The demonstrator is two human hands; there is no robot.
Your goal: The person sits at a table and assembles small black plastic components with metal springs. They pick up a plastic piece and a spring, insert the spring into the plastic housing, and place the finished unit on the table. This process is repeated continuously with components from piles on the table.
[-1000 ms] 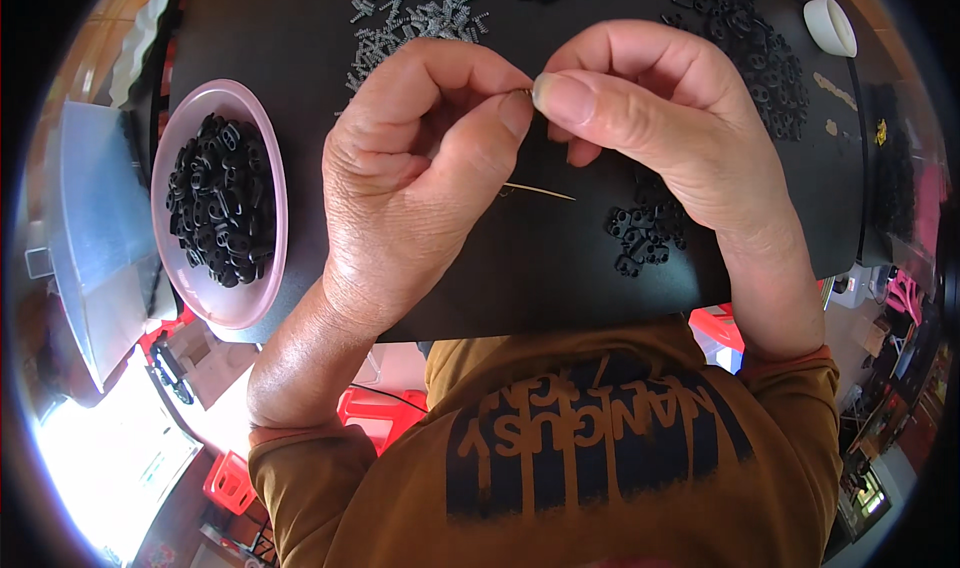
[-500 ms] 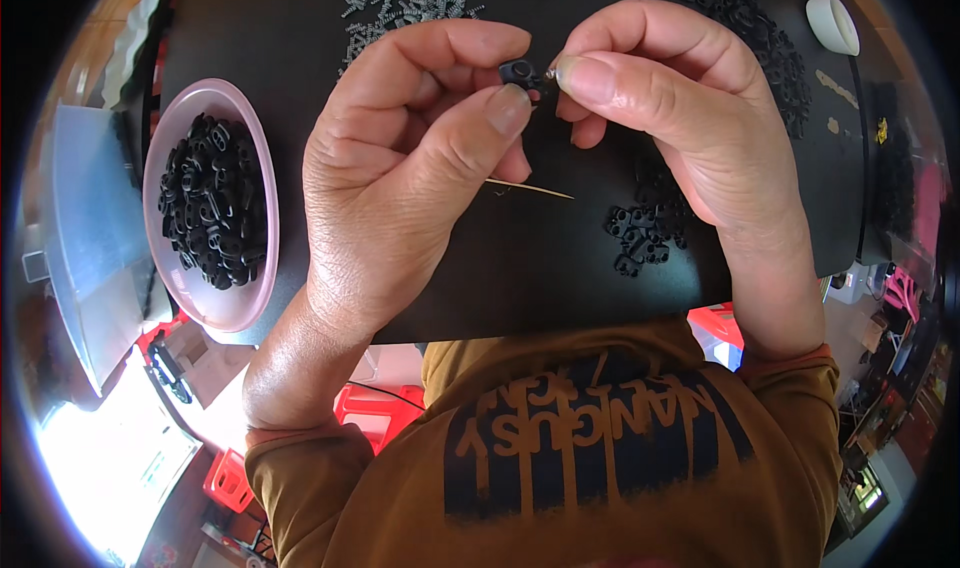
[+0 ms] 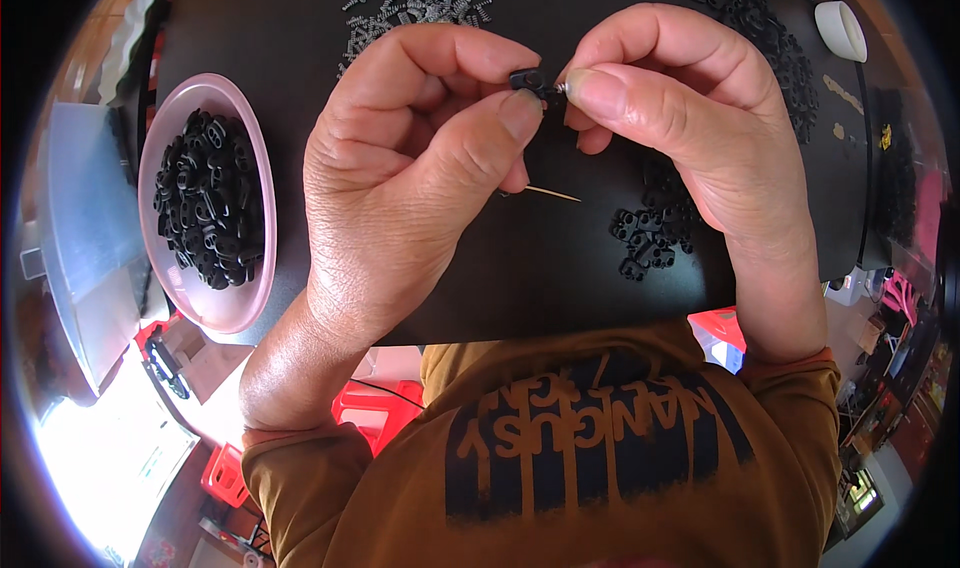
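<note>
Pinching: both hands meet above a black table (image 3: 560,278), fingertips together on one small black clip (image 3: 528,78).
Left hand (image 3: 410,178): thumb and forefinger closed on the clip's left end; the other fingers curl under; back of the hand faces the camera.
Right hand (image 3: 690,138): thumb and forefinger closed on a tiny silvery spring (image 3: 562,88) — it sits at the clip's right end, touching it. The remaining fingers are folded in toward the palm.
Clip: held in the air between the two thumbs, high in the picture, well above the table surface; most of it is hidden by the fingertips.
Pin (image 3: 552,194): a thin pale stick pokes out from below the left thumb, pointing right; whether the hand holds it or it lies on the table cannot be told.
Bowl (image 3: 245,298): pink, round, on the table's left edge beside the left wrist, filled with a heap of black clips (image 3: 208,213).
Loose clips (image 3: 650,233): a small black cluster on the table under the right hand, just beside the palm.
Springs (image 3: 415,3): a scatter of grey ones at the far edge, beyond the left hand.
Far pile (image 3: 770,48): more black pieces spread at the upper right — behind the right hand.
Cup (image 3: 838,30): small, white, at the far right corner.
Shirt (image 3: 590,448): mustard with dark lettering, at the lower edge.
</note>
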